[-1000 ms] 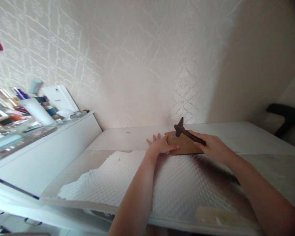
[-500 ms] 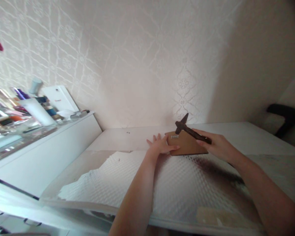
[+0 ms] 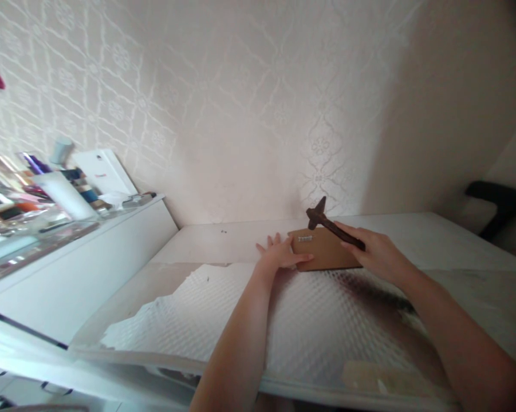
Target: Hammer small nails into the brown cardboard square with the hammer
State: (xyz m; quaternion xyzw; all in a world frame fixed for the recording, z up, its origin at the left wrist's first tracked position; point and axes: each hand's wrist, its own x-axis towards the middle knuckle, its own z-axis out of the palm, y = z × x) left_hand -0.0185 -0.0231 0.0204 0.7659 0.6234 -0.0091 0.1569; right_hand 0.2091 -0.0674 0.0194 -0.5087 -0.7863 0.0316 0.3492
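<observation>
A flat brown board (image 3: 329, 254) lies near the back of the desk, partly on white textured padding. Close to its upper left edge is a small silvery toothed strip (image 3: 305, 238), like a picture hanger. My left hand (image 3: 279, 253) rests at the board's left side, fingers spread, with the thumb lying across its face. In my right hand (image 3: 375, 252) is a dark hammer (image 3: 340, 232), gripped by its handle. The hammer's head is raised above the board, just over the strip, and looks apart from it. My right hand hides the board's right end.
White quilted padding (image 3: 223, 303) covers part of the desk. Two tiny dark bits (image 3: 224, 231) lie towards the wall. A white cabinet (image 3: 90, 269) on the left carries bottles, tubes and a white box (image 3: 105, 171). A black chair part (image 3: 498, 197) stands at right.
The hammer has shifted slightly up and left with my right hand, its head tilting a little. My left hand and the board stay in place.
</observation>
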